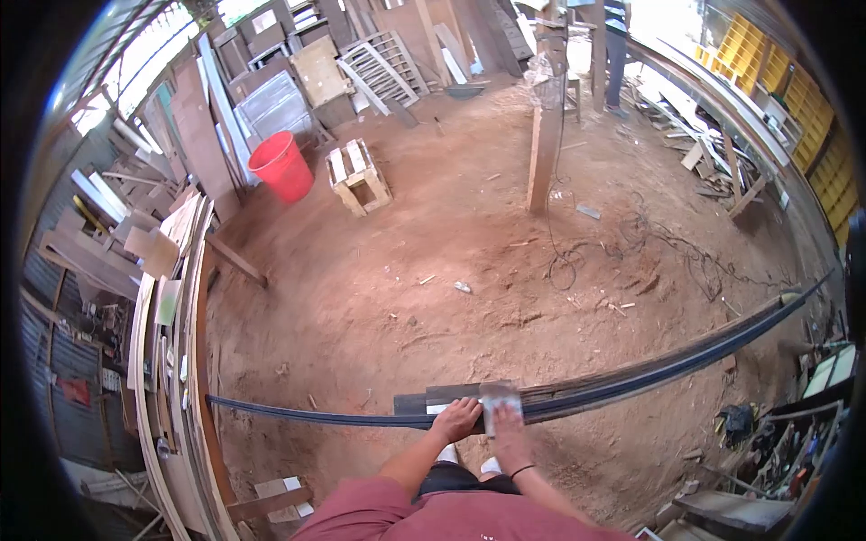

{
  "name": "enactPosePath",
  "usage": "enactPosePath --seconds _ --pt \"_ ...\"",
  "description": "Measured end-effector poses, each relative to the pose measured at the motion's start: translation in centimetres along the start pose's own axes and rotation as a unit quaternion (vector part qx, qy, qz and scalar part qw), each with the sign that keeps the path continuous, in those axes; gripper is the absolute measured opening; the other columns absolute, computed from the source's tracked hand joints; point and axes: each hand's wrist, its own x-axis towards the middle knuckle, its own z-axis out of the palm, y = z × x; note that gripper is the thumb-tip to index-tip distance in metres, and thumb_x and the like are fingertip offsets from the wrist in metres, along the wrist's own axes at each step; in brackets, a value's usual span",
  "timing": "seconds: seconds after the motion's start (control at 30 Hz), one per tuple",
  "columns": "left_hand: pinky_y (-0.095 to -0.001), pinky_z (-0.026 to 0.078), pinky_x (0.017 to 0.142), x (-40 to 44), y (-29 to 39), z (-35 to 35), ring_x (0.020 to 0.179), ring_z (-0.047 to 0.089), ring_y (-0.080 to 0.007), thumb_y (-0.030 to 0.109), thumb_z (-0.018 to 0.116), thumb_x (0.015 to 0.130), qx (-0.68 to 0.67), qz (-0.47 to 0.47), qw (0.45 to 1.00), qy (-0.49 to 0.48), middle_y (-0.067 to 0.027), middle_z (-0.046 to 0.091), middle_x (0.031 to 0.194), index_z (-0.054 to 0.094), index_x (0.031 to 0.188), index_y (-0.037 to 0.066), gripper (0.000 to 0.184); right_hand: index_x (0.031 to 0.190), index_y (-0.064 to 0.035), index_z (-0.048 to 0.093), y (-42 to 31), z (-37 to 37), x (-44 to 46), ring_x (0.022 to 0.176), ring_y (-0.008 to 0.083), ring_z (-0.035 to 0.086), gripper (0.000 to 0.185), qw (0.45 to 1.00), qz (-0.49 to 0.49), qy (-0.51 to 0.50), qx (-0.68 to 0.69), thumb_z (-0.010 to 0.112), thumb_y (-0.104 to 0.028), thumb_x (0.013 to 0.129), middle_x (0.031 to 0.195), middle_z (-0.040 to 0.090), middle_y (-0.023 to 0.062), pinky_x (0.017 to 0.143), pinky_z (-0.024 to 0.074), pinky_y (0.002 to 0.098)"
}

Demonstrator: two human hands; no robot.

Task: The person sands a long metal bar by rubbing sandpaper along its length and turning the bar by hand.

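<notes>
A long, narrow dark strip (672,371) crosses in front of me from the left bench to the far right. My left hand (458,419) is closed over its edge near the middle, fingers bent onto it. Just to the right, my right hand (511,435) presses a flat greyish-white pad (496,394) against the strip; motion blur hides its exact kind. Under the strip, short dark boards (410,403) and a rough wooden beam (577,386) show along its far side.
Planks lie on a bench (200,361) at left. Beyond are a red bucket (287,171), a small wooden crate (359,180) and a wooden post (544,158). Cables (649,234) trail over the dirt floor. Scrap wood (722,162) and a person's leg (616,72) appear at the back right.
</notes>
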Motion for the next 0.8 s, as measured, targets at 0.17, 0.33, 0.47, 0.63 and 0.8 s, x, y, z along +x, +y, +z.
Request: enactPosePath --seconds 0.17,0.33,0.47,0.63,0.8 --pt "-0.042 0.054 0.091 -0.5 -0.1 0.6 0.11 0.065 -0.0321 0.016 0.065 0.089 -0.002 0.0 1.0 0.008 -0.0124 0.063 0.112 0.062 0.113 0.005 0.027 0.174 -0.0037 0.018 11.0 -2.8 -2.0 0.168 0.0362 0.014 0.08 0.983 0.179 -0.02 0.042 0.048 -0.013 0.101 0.182 0.017 0.0143 0.137 0.0095 0.0514" --pt "-0.0421 0.054 0.092 -0.4 -0.2 0.7 0.109 0.065 -0.0316 0.017 0.065 0.09 -0.006 0.002 1.0 0.015 -0.0127 0.063 0.112 0.061 0.113 0.006 0.026 0.172 0.0028 0.014 23.5 1.5 -4.6 0.169 0.0367 0.008 0.082 0.95 0.271 0.095 -0.12 0.047 -0.014 0.1 0.182 0.012 0.0191 0.137 0.0032 0.0542" --pt "-0.0426 0.052 0.096 -0.5 -0.2 0.7 0.113 0.064 -0.0308 0.017 0.065 0.092 -0.013 -0.008 1.0 -0.018 -0.0127 0.064 0.119 0.061 0.124 0.006 0.035 0.171 0.0073 0.016 8.3 -1.8 -0.7 0.169 0.0386 0.012 0.079 0.981 0.176 -0.037 0.075 0.045 -0.013 0.099 0.181 0.017 0.0207 0.137 0.0044 0.0546" --pt "-0.045 0.044 0.114 -1.1 -0.1 1.0 0.138 0.057 -0.0289 0.019 0.067 0.094 0.025 0.08 0.994 0.074 -0.0136 0.055 0.154 0.049 0.152 0.006 0.062 0.173 -0.0025 0.022 10.1 -0.5 -2.3 0.168 0.0354 0.016 0.077 0.98 0.188 0.039 0.048 0.044 -0.007 0.1 0.181 0.02 0.0162 0.137 0.0117 0.0508" --pt "-0.0484 0.019 0.135 1.6 4.5 0.1 0.165 0.027 -0.0278 0.032 0.069 0.096 -0.009 0.166 0.986 -0.03 -0.0149 0.026 0.179 0.028 0.169 -0.001 0.091 0.172 -0.0047 0.025 32.4 0.6 -11.3 0.166 0.0366 0.021 0.084 0.902 0.363 0.215 0.093 0.045 0.009 0.092 0.179 0.026 0.0185 0.138 0.0148 0.0455"
